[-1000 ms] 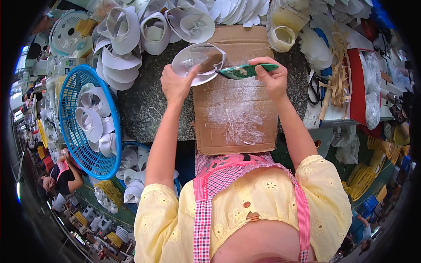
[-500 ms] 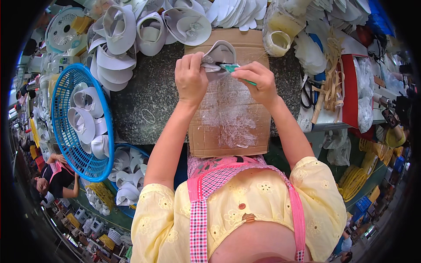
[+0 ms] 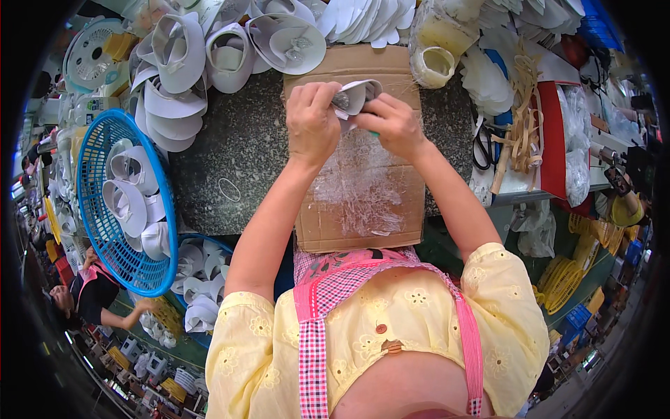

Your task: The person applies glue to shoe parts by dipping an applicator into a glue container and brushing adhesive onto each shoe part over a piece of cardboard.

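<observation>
My left hand (image 3: 314,119) is closed on one side of a small white shoe upper (image 3: 356,98) with a grey-looking inside, held tilted above a cardboard sheet (image 3: 321,225). From the other side my right hand (image 3: 392,124) pinches the upper's edge, its fingers closed. A bit of a green tool (image 3: 375,133) shows under that hand; the rest is hidden by the fingers. Whitish, dried-looking smears cover the middle of the cardboard below both hands.
White uppers (image 3: 174,105) lie piled at the back left, with flat white pieces (image 3: 370,17) behind. A blue basket (image 3: 87,202) of uppers stands left. On the right are a cloudy plastic jar (image 3: 434,66), scissors (image 3: 483,148) and tan strips (image 3: 520,150). A co-worker (image 3: 98,297) is at far left.
The upper has turned in my hands and narrowed to view. My right hand has moved in against its edge, and the green tool, plainly seen before, is now mostly covered by the fingers.
</observation>
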`<state>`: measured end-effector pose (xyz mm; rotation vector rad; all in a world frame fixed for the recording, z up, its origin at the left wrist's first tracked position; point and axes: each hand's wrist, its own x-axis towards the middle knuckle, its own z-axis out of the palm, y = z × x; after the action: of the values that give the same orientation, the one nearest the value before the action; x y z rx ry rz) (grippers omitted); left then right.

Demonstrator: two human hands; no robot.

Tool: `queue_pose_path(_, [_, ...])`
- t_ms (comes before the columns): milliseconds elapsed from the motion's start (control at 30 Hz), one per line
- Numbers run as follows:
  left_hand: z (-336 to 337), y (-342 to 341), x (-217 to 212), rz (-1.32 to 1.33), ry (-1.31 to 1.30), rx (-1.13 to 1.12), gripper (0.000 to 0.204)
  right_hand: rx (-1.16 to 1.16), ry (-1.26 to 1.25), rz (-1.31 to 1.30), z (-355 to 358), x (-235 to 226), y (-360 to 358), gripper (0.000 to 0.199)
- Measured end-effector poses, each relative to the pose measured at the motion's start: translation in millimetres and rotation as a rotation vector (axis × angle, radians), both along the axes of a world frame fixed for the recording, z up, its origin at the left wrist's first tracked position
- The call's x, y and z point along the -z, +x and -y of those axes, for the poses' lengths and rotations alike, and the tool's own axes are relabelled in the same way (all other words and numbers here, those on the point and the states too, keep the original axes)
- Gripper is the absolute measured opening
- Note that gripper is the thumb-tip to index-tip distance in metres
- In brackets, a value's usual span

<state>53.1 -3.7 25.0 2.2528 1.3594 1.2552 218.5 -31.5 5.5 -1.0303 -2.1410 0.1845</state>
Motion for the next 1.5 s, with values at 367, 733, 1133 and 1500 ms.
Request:
queue_pose_path(367, [-6.6, 8.5, 6.5, 0.066, -0.078, 0.005, 0.031, 0.238, -0.238, -0.501, 7.5, 32.8, -1.5, 0.02])
queue_pose_path(733, [30.7, -49.7, 73.8, 0.655, -0.627, -0.336, 0.035, -0.075, -0.388, -0.301, 21.6, 32.8, -27.3, 0.018])
queue_pose_path(1133, [28.3, -78.7, 91.3, 0.359, -0.682, -0.146, 0.063, 0.008, -0.308, -0.397, -2.4, 30.3, -57.2, 0.016])
queue_pose_path(1500, [28.7, -79.4, 70.0, 0.33, -0.736, -0.286, 0.047, -0.034, -0.29, -0.336, 10.9, 24.3, -55.8, 0.011])
